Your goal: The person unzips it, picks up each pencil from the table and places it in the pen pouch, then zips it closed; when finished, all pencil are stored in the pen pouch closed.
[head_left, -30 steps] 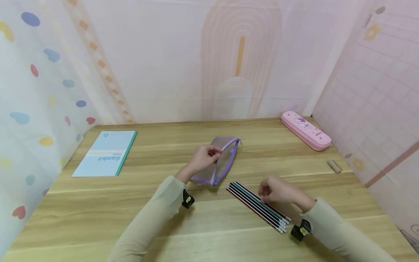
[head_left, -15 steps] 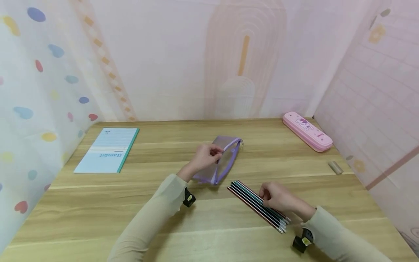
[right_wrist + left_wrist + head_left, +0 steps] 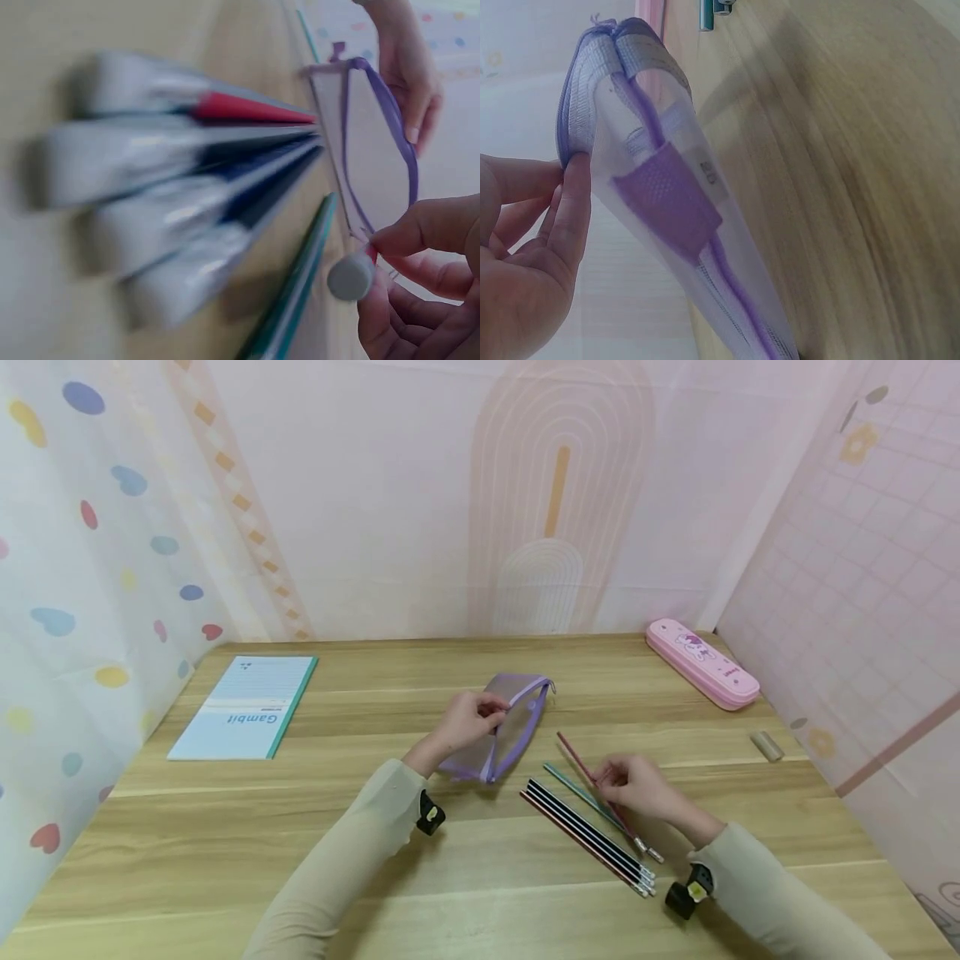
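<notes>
Soft, even light is filling the head view, brightening the pale fabric backdrop [image 3: 375, 510], while faint shadows are spreading on the wooden table [image 3: 360, 693] beside the beige sleeves [image 3: 341, 860]. The left wrist view is looking dimmer and hazier, with a soft shadow darkening the tabletop beside the mesh pouch [image 3: 735, 247]. In the right wrist view, four near eraser ends [image 3: 112, 165] are blurring heavily — the pinched pencil's grey eraser [image 3: 350, 278] is showing crisper edges.
</notes>
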Available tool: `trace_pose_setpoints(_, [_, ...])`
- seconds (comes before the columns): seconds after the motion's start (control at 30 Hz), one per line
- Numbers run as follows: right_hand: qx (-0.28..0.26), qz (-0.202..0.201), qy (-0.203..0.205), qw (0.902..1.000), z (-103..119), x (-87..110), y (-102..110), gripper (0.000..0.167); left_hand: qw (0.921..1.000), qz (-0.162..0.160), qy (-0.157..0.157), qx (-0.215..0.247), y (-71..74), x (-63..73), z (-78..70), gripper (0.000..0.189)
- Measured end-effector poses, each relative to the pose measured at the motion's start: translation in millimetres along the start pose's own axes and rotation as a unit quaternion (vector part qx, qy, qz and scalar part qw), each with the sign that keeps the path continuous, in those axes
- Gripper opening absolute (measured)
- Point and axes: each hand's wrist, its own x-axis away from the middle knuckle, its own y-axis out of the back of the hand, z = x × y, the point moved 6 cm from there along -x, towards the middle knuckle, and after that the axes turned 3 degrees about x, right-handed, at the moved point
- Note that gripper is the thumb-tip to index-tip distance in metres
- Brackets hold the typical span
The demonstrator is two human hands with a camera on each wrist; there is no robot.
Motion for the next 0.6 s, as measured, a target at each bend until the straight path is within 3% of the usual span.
trace_pose_setpoints(0.2, [-0.034, -0.056, -0.052, 0.9965, 2.4, -19.0, 10.2, 0.022, 0.9997, 0.002, 0.018, 0.015, -1.2, -1.2, 2.4, 0.021])
trace_pose_setpoints(0.33, [-0.085, -0.076, -0.080, 0.9902, 7.6, -33.2, 12.9, 0.029, 0.9994, 0.001, 0.023, 0.024, -1.4, -1.8, 2.7, 0.021])
trace_pose_setpoints(0.6, [-0.244, -0.072, -0.087, 0.9633, 25.2, -51.9, 0.5, 0.041, 0.9990, -0.030, 0.023, 0.022, 2.0, -3.7, 2.4, 0.021])
